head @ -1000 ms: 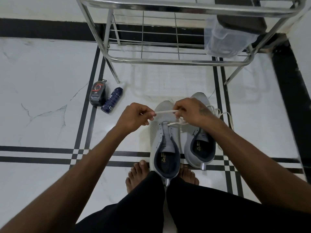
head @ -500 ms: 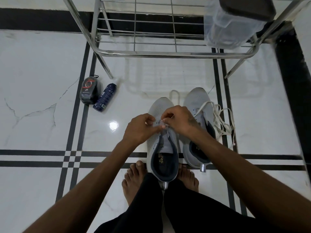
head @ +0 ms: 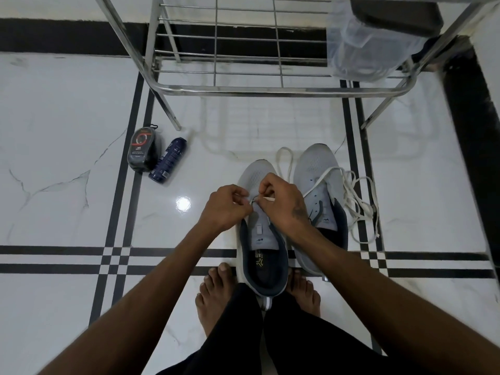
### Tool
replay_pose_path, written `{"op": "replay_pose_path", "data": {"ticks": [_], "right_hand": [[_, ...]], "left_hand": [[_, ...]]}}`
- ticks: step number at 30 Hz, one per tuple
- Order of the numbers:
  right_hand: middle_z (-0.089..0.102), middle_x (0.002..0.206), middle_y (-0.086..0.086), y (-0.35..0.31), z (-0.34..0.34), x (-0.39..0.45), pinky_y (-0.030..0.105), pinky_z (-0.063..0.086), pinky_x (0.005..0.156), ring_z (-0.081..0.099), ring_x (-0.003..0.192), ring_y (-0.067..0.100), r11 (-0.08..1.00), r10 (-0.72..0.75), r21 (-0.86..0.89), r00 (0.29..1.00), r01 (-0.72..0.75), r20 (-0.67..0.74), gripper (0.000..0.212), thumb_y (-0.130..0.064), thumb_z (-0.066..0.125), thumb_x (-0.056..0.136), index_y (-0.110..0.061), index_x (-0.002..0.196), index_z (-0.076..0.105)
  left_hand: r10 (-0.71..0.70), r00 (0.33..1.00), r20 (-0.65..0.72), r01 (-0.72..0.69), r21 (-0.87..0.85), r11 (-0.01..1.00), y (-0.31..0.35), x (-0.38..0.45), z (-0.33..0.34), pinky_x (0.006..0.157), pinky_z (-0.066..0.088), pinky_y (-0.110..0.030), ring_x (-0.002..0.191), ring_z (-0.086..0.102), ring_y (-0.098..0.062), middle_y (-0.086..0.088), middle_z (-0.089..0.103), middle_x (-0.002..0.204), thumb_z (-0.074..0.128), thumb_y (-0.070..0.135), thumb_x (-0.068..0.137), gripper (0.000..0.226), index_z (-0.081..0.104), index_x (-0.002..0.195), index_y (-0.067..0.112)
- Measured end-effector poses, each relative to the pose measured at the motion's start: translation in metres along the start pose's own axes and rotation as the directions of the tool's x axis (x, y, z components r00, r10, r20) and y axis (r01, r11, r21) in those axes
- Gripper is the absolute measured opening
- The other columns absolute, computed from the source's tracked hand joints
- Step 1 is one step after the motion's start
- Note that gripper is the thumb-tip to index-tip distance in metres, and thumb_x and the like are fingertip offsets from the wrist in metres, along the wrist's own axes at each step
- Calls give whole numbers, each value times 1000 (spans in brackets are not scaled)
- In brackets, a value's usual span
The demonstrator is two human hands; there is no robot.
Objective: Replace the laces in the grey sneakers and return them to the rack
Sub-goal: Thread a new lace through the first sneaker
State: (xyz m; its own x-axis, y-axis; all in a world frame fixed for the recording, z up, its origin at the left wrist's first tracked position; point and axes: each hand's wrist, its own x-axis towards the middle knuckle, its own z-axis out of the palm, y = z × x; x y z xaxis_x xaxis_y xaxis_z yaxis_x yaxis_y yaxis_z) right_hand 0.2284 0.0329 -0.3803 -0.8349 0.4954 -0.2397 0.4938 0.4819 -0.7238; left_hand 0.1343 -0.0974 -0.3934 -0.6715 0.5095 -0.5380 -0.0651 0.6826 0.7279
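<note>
Two grey sneakers stand side by side on the tiled floor in front of my bare feet. Over the left sneaker [head: 258, 239] my left hand [head: 226, 205] and my right hand [head: 281, 203] meet at the eyelets near the toe, both pinching a white lace [head: 266, 198]. More of that lace loops on the floor [head: 284, 161] between the shoes' toes. The right sneaker [head: 316, 174] carries a loose white lace [head: 357, 209] that spills in a tangle over its right side onto the floor.
A steel shoe rack [head: 270, 89] stands just beyond the sneakers; a clear plastic bag [head: 365, 47] with a dark item sits on its right end. A shoe-polish sponge [head: 142, 150] and a dark blue bottle [head: 167, 159] lie on the floor at the left.
My hands held the lace stretched apart above the shoes a second ago; they have dropped onto the left sneaker and come together at its eyelets. The view has tilted down slightly.
</note>
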Motion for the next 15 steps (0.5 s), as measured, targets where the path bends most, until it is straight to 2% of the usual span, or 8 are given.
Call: {"op": "replay_pose_path", "data": {"ticks": [4, 7, 12, 15], "right_hand": [[65, 81, -8, 2, 5, -5, 42, 56, 76, 66, 84, 9, 999, 2, 45, 999, 0, -37, 16, -14, 72, 88, -18, 86, 56], [66, 80, -9, 4, 6, -6, 42, 56, 74, 67, 82, 10, 999, 4, 34, 999, -3, -38, 16, -14, 72, 87, -20, 84, 57], [67, 80, -9, 6, 6, -6, 41, 56, 70, 67, 82, 7, 998, -49, -46, 999, 50, 6, 16, -12, 70, 86, -21, 85, 56], [64, 77, -8, 7, 12, -9, 41, 55, 66, 65, 78, 11, 996, -37, -81, 998, 32, -53, 16, -15, 67, 89, -21, 84, 53]], "left_hand": [[17, 1000, -1, -17, -42, 999, -5, -2, 0, 76, 57, -28, 85, 68, -11, 3, 71, 93, 72, 9, 78, 32, 70, 110, 15], [71, 996, -45, -70, 7, 997, -6, -5, 3, 75, 53, -21, 82, 66, -7, 6, 70, 93, 72, 8, 78, 33, 71, 110, 16], [134, 982, -133, -121, 97, 988, -6, -13, 11, 78, 54, -22, 81, 68, -6, 6, 72, 96, 72, 15, 80, 35, 70, 115, 19], [160, 975, -154, -143, 118, 983, -4, -14, 14, 74, 51, -16, 79, 67, -5, 5, 73, 96, 72, 17, 81, 37, 67, 118, 20]]}}
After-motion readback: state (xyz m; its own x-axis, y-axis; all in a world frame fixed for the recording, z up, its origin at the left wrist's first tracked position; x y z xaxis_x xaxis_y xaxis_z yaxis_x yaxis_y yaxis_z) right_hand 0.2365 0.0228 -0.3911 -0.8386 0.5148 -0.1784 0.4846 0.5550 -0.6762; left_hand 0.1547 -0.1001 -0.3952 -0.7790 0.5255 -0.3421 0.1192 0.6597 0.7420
